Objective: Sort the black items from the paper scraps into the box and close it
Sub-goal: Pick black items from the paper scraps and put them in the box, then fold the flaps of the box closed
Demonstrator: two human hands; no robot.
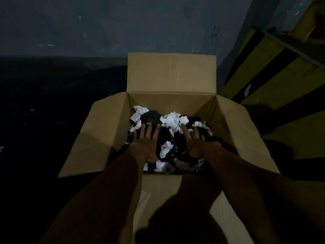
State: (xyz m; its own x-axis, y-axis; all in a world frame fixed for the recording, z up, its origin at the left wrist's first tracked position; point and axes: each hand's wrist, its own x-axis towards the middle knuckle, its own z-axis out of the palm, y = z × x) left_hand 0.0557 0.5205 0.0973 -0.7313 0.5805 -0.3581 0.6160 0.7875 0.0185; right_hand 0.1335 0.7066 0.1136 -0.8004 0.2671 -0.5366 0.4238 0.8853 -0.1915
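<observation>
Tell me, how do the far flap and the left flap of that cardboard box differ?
The far flap stands upright against the wall; the left flap is splayed outward and down toward the floor. The far flap is evenly lit; the left flap's lower part is shadowed. Both are plain brown cardboard, open.

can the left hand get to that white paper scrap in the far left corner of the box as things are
Probably yes. The left hand lies flat and open on the pile inside the cardboard box, its fingertips just short of the crumpled paper scrap. All four flaps are folded open and nothing lies over the scrap.
</observation>
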